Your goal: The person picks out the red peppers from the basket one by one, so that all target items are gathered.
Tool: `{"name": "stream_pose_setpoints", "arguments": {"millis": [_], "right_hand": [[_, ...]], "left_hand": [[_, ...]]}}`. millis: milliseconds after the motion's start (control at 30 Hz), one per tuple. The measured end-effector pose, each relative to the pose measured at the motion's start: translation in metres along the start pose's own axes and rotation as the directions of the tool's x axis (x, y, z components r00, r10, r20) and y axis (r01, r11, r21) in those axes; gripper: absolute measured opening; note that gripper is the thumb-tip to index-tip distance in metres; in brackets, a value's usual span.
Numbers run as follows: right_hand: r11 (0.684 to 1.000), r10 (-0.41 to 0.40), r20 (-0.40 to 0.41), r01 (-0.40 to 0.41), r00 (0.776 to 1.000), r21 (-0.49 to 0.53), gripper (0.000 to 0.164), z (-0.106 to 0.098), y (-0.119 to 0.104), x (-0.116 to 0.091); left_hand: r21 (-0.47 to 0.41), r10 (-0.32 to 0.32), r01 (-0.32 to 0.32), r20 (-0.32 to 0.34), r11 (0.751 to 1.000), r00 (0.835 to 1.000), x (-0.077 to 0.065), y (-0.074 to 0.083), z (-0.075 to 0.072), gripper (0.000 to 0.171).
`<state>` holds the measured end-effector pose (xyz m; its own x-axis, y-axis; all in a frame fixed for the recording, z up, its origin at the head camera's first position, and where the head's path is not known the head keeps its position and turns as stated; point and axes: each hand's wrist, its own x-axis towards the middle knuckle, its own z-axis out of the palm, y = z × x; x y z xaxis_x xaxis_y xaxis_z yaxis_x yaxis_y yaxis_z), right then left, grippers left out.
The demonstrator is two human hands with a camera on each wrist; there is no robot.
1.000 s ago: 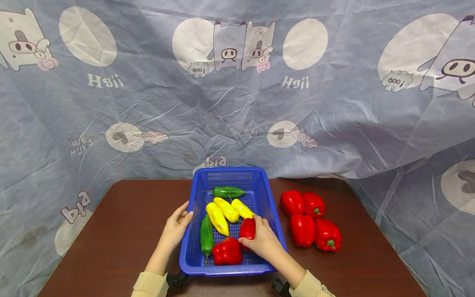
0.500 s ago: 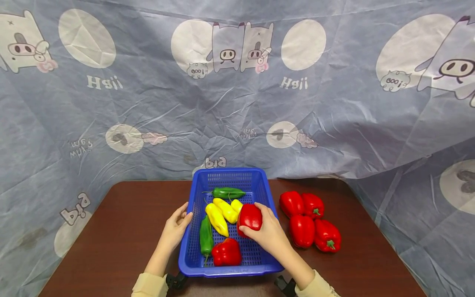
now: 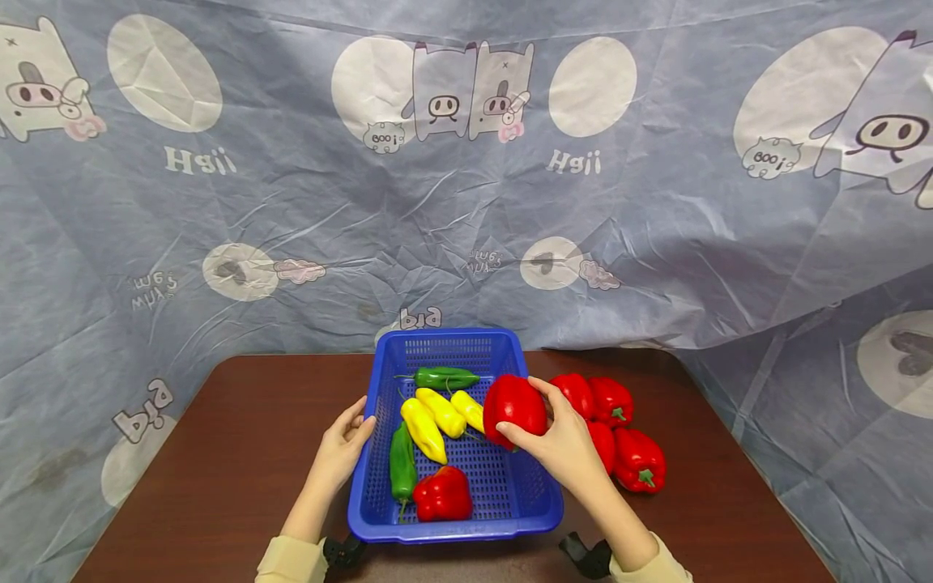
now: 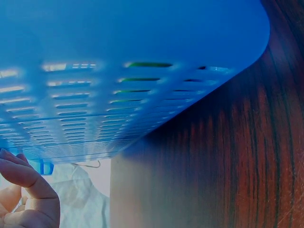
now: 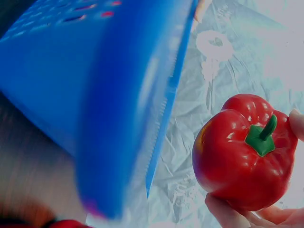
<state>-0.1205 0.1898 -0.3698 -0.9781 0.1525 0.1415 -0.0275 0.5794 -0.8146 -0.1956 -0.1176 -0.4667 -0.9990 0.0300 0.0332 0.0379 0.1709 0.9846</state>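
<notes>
My right hand (image 3: pixel 572 445) grips a red bell pepper (image 3: pixel 514 407) between thumb and fingers, over the right side of the blue basket (image 3: pixel 455 531). In the right wrist view the held bell pepper (image 5: pixel 225 156) shows its green stem, beyond the basket's rim. At the basket's left rim, my left hand (image 3: pixel 341 445) holds on with thumb and bent fingers; the left wrist view shows its curled fingers (image 4: pixel 33 185) by the basket's edge. Inside lie another red bell pepper (image 3: pixel 443 494), several yellow peppers (image 3: pixel 423 431) and two long green peppers (image 3: pixel 402 461), (image 3: pixel 446 378).
Several red bell peppers (image 3: pixel 640 461) stand grouped on the brown table (image 3: pixel 240 453) right of the basket, partly behind my right hand. A grey-blue printed cloth (image 3: pixel 408 219) hangs behind the table's far edge.
My right hand has lifted the red bell pepper from the basket's floor and carried it up and to the right, toward the right rim. The left hand has stayed at the left rim.
</notes>
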Motion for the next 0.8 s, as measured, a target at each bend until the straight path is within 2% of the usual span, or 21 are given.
{"name": "stream_pose_setpoints", "arguments": {"millis": [133, 400, 633, 767, 800], "right_hand": [[0.997, 0.03, 0.0, -0.03, 1.0, 0.073, 0.079, -0.013, 0.004, -0.002], [0.978, 0.117, 0.008, -0.116, 0.993, 0.176, 0.077, -0.039, 0.014, -0.011], [0.972, 0.169, -0.008, -0.166, 0.986, 0.167, 0.077, -0.055, 0.03, -0.021], [0.962, 0.212, -0.024, -0.204, 0.977, 0.18, 0.076, -0.061, 0.042, -0.026], [0.959, 0.219, -0.021, -0.212, 0.975, 0.187, 0.076, -0.063, 0.045, -0.028]], "left_hand": [[0.015, 0.016, -0.016, -0.009, 1.0, 1.0, 0.0, -0.002, 0.0, 0.053], [0.005, 0.006, -0.006, -0.006, 1.0, 1.0, -0.001, 0.0, -0.001, 0.054], [0.008, -0.007, 0.007, -0.007, 1.0, 1.0, 0.001, -0.002, -0.001, 0.053], [0.004, 0.033, -0.033, -0.014, 0.999, 0.999, 0.002, -0.005, 0.0, 0.053], [0.002, 0.068, -0.068, -0.017, 0.998, 0.998, 0.002, -0.007, 0.0, 0.052]]}}
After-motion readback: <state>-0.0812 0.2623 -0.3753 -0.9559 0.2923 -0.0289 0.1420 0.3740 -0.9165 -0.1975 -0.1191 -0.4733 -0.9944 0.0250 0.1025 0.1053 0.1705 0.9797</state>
